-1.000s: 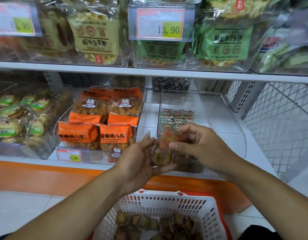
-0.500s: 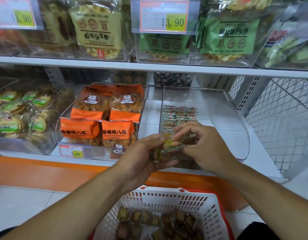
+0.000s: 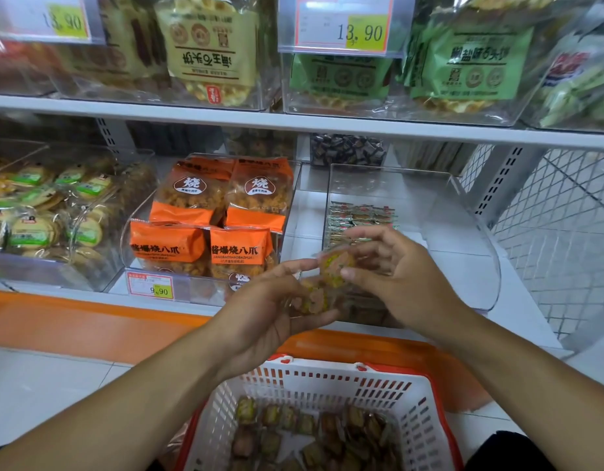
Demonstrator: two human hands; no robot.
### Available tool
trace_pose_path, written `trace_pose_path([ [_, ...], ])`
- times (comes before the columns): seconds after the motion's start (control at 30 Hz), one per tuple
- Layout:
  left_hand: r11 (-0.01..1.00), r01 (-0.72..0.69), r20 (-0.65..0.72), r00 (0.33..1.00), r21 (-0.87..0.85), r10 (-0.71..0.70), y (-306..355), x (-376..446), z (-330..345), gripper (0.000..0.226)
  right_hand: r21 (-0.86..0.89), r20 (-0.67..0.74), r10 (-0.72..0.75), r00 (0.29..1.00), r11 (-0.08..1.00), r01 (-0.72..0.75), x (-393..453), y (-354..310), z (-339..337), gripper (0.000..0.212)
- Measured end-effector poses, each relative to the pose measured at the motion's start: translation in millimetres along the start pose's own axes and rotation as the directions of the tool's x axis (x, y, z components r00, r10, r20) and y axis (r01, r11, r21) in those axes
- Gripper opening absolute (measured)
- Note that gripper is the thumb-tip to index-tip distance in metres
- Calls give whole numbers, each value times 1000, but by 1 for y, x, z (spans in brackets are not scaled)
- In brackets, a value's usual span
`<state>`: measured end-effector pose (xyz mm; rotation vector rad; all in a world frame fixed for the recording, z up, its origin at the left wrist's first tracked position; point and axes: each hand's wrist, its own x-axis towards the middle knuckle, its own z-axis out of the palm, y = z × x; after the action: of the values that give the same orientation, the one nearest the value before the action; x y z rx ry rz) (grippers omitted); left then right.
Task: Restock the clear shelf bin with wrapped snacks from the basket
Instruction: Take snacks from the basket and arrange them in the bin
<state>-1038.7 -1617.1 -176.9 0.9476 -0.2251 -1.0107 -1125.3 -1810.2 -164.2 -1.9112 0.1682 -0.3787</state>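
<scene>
The right hand [image 3: 392, 280] pinches one wrapped snack [image 3: 338, 265] between thumb and forefinger, its other fingers fanned out loosely above. Just at 8 o'clock of it, the left hand [image 3: 270, 311] cups a small bunch of wrapped snacks [image 3: 310, 297] in its curled fingers, thumb stretched along the top. The two hands nearly meet in front of the clear shelf bin [image 3: 463, 239], which sits at 1 o'clock of them on the lower shelf. Inside that bin, a short stack of small green-and-red packets [image 3: 361, 215] lies against its left wall; the rest of its floor is bare. At 9 o'clock of the hands, a neighbouring clear bin [image 3: 205, 283] holds four orange snack bags [image 3: 219, 215], with a 9.90 price tag [image 3: 150, 286] on its front. Further toward 9 o'clock another bin [image 3: 100, 266] is full of round green-labelled cookies [image 3: 32, 212]. At 6 o'clock, below the forearms, a white basket with red rim [image 3: 327, 385] holds many more wrapped snacks [image 3: 314, 433], loosely heaped. On the upper shelf at 12 o'clock, clear bins hold yellow bags [image 3: 208, 52] and green bags [image 3: 477, 62].
</scene>
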Motion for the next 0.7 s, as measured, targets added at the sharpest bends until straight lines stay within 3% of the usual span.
trace_pose_path([
  [0.17,997,44,119,992,-64,-36,2,-9,-7,58,290,-69,20,997,957,0,8,-10,0,44],
  [0.37,982,-32,-107,993,184,52,2,-11,-12,46,481,95,86,992,868,-121,10,-14,2,50],
  [0.5,935,-67,-268,949,349,168,1,-9,-16,22,353,193,63,979,927,-129,7,-10,-1,43],
  [0.57,910,-69,-262,946,408,189,-1,-10,-18,9,148,294,22,955,987,-68,5,-10,-2,37],
  [0.63,890,-65,-230,955,452,187,-4,-11,-16,15,-94,369,-18,929,994,57,1,-11,3,39],
  [0.7,899,-70,-175,972,433,159,-9,-13,-13,26,-174,362,-21,932,981,90,-1,-8,11,48],
])
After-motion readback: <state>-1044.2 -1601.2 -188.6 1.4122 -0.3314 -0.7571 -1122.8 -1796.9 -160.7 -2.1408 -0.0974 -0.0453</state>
